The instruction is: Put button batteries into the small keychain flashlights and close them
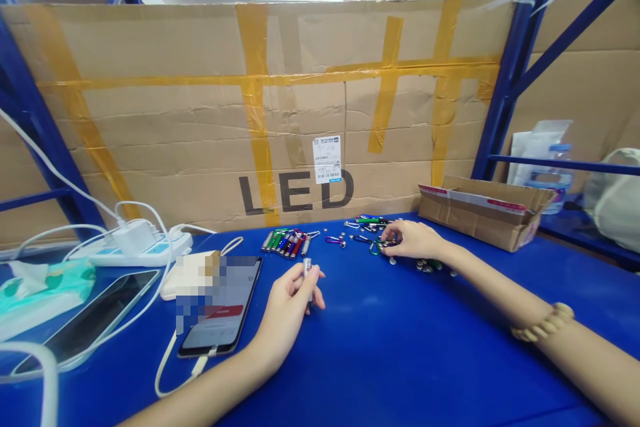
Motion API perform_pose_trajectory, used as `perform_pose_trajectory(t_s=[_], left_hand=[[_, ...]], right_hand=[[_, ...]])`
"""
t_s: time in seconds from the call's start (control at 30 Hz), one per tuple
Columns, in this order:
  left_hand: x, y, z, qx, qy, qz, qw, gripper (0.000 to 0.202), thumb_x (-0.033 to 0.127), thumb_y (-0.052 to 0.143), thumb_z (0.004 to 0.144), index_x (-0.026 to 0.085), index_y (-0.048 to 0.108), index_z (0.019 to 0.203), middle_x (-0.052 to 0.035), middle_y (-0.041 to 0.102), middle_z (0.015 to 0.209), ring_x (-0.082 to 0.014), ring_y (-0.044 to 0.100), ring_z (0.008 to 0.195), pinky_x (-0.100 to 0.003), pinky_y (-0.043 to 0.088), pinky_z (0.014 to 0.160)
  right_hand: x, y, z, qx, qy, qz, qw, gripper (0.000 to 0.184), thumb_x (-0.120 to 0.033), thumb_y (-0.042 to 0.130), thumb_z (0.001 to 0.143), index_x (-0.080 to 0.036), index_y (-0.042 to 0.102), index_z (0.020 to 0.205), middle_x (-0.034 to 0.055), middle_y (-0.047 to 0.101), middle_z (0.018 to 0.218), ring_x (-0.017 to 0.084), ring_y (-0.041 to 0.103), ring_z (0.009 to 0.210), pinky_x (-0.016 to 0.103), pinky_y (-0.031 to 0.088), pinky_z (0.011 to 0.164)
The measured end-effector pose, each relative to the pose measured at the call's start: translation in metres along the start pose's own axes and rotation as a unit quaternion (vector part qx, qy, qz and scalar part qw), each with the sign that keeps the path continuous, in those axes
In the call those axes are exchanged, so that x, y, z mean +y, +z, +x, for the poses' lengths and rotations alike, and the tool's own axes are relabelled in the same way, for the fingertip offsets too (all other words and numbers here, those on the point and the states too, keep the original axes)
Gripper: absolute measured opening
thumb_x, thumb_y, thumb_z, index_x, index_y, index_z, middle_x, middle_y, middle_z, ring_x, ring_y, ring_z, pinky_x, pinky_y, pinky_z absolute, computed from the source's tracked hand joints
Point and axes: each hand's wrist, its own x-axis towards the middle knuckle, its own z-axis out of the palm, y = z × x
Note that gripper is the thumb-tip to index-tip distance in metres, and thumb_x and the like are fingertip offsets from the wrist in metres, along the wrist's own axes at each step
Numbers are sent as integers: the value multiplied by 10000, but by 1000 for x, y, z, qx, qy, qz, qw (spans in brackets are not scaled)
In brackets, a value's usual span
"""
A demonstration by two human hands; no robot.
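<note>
My left hand [295, 297] is closed around a small silver flashlight tube [307, 271], held upright just above the blue tabletop. Behind it, a row of small metal flashlights [287, 244] in silver, green, blue, purple and red lies side by side, with clips at their far ends. To the right, my right hand [407, 239] reaches down into a loose scatter of small parts, its fingertips pinched together. What they hold, if anything, is too small to make out. A green carabiner [375, 249] lies by those fingertips, and a purple carabiner [334, 240] sits further left.
An open cardboard box [485, 213] stands at the back right. On the left are a charging phone [225, 320], another phone [90, 320], a power strip [135, 247], white cables and a tissue pack [45, 287]. A tall cardboard sheet [295, 107] closes off the back.
</note>
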Motion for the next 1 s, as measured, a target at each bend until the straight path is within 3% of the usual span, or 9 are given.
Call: perform_pose_trajectory(t_s=[0.27, 0.7, 1.0], left_hand=[[-2, 0, 0, -2, -4, 7, 1000, 384, 531, 481, 826, 157, 565, 811, 32, 535, 512, -125, 470, 541, -210, 344, 526], [-2, 1, 1, 6, -7, 9, 1000, 378, 537, 500, 805, 165, 561, 782, 38, 535, 490, -120, 453, 513, -212, 341, 516], [-1, 1, 1, 0, 0, 15, 1000, 375, 533, 497, 809, 165, 565, 781, 38, 533, 488, -119, 459, 510, -203, 352, 506]], right_hand=[[6, 13, 7, -8, 17, 59, 998, 175, -185, 593, 678, -187, 708, 810, 17, 719, 782, 165, 668, 735, 215, 489, 654], [-6, 18, 3, 26, -5, 114, 993, 156, -155, 602, 668, -159, 698, 791, 25, 704, 737, 168, 655, 701, 218, 486, 629], [-3, 28, 7, 35, -8, 141, 989, 132, -156, 576, 750, -174, 642, 863, 18, 686, 732, 155, 649, 683, 226, 491, 626]])
